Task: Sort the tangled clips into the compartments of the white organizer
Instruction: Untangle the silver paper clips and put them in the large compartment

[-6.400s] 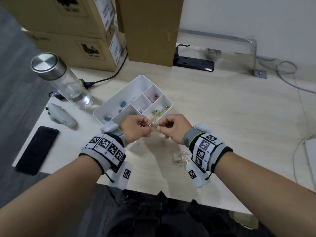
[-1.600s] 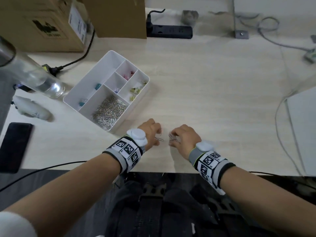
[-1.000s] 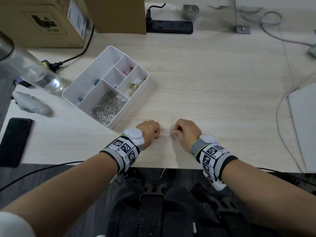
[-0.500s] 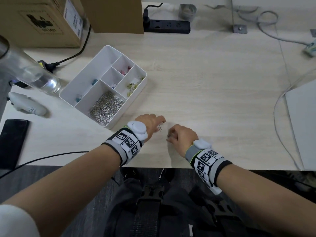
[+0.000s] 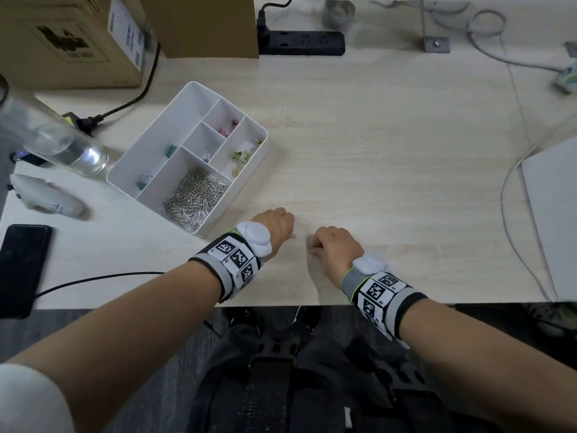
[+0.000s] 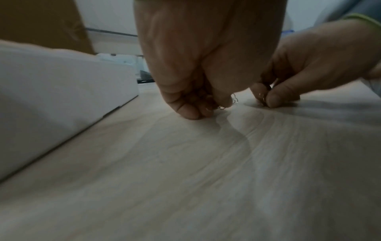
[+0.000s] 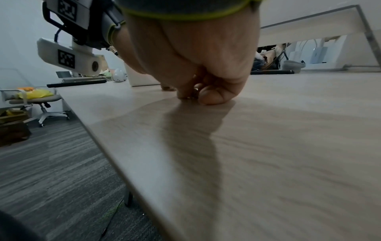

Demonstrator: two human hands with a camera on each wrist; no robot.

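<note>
The white organizer (image 5: 249, 170) sits left of centre on the desk; its near compartment holds a heap of silver paper clips (image 5: 193, 198), the others a few coloured clips. My left hand (image 5: 274, 225) rests on the desk just right of the organizer's near corner, fingers curled round silver paper clips (image 6: 234, 99); one clip (image 5: 293, 235) pokes out by its thumb. My right hand (image 5: 331, 245) sits a little to the right, fingers curled and pinching silver clips (image 7: 194, 93) against the desk.
A glass bottle (image 5: 62, 142), a white device (image 5: 43, 198) and a black phone (image 5: 22, 267) lie at the left. Cardboard boxes (image 5: 71, 39) and a power strip (image 5: 301, 42) stand at the back. Cables (image 5: 512, 189) and a grey slab (image 5: 552, 214) are at right.
Both hands came down from in front of the organizer to the desk's near edge. In the last second they drew slightly apart, each keeping its clips.
</note>
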